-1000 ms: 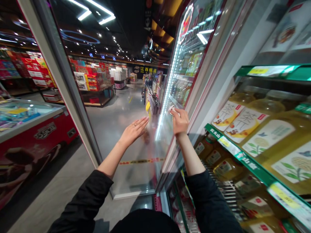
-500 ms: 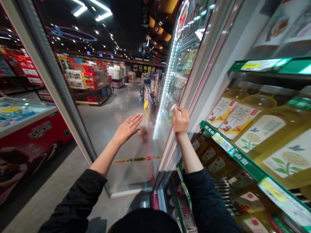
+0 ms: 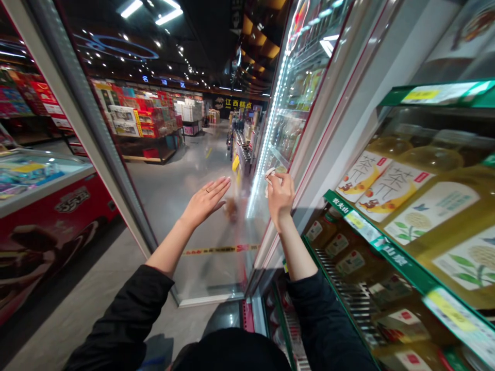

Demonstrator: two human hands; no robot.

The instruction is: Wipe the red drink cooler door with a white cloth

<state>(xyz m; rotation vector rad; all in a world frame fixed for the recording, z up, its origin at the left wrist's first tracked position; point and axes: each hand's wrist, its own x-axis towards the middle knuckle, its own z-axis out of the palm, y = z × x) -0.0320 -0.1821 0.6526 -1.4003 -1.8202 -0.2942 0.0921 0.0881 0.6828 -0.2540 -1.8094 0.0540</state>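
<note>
My left hand (image 3: 205,202) lies flat at the glass door (image 3: 162,198), its fingers stretched out together and a ring on one of them. Whether the whole palm touches the glass, I cannot tell. My right hand (image 3: 281,198) is closed on a crumpled white wipe (image 3: 271,178) near the door's hinge side; whether it is cloth or paper is not clear. The wipe is at the glass, partly hidden by my fingers. The door stands open, with its pale frame (image 3: 93,149) slanting down on the left.
Large bottles of yellowish tea (image 3: 441,201) fill the cooler shelves at the right, behind a green shelf edge (image 3: 390,253). A red chest freezer (image 3: 50,206) stands at the left. Through the glass show stacked boxes (image 3: 145,111) and a lit cooler (image 3: 286,113).
My right hand has moved slightly left with the wipe, and its fingers now point more to the left. The left hand keeps its flat pose. The whole view has shifted a little.
</note>
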